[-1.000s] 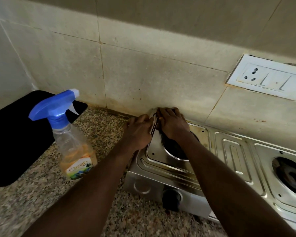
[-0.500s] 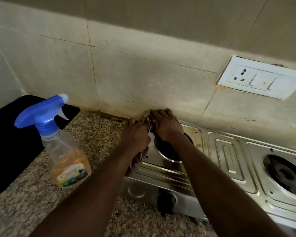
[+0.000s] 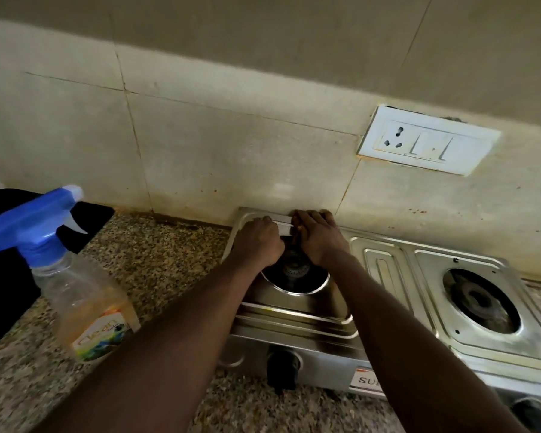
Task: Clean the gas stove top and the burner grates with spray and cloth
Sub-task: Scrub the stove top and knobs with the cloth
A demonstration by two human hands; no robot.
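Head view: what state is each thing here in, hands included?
Spray bottle: upright on the counter, partly full, untouched.
Left hand: fingers curled at the back edge of the stove; grip hidden.
Right hand: beside it on that edge; grip unclear.
Left burner: unlit, no grate on it.
Right burner: unlit, no grate.
Stove knob: position unreadable.
Wall socket: nothing plugged in.
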